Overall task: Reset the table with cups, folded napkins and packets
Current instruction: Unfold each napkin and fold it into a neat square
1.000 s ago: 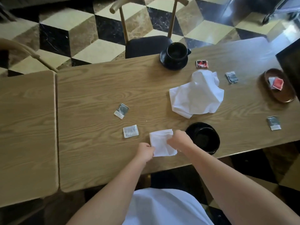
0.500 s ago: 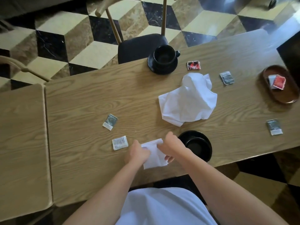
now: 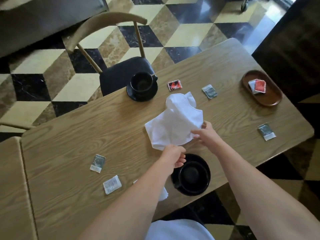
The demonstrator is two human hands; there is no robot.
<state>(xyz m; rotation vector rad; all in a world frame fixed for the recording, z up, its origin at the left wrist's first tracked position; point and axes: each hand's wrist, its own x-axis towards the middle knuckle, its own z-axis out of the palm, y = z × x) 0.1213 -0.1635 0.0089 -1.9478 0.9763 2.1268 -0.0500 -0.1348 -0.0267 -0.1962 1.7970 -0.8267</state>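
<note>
Hands both on the crumpled napkin (image 3: 174, 122): your left (image 3: 173, 155) pinches its near edge, right (image 3: 206, 134) grips the side.

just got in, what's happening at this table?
A person is resetting it. Both hands are on the crumpled white napkin mid-table: the left hand grips its near edge, the right hand pinches its right side. A smaller folded napkin lies by the near black cup, mostly under the left arm. Packets remain scattered; two sit in the wooden tray.
</note>
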